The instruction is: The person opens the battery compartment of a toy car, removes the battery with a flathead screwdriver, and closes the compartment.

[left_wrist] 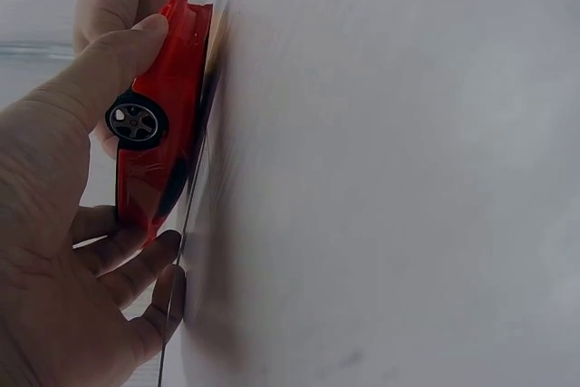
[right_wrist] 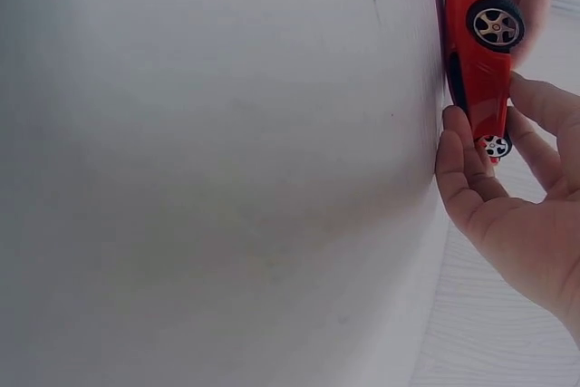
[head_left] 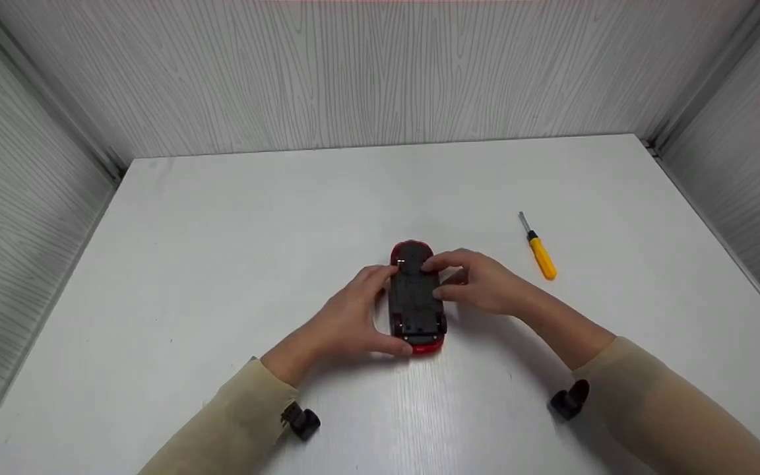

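Note:
A red toy car (head_left: 417,300) lies upside down near the middle of the table, its black underside facing up. My left hand (head_left: 350,322) grips it from the left, thumb at the near end and fingertips along the far left side. From the right, my right hand (head_left: 489,285) holds the car's edge, with its thumb and index finger over the black underside. In the left wrist view the red body (left_wrist: 168,74) and one spoked wheel show between thumb and fingers. The right wrist view shows fingers curled under the car (right_wrist: 480,74), at its roof side.
A screwdriver (head_left: 542,257) with a yellow handle lies to the right of the car, its metal tip pointing away. The white table (head_left: 254,218) is bordered by wood-grain panels (head_left: 380,72) at the back and both sides.

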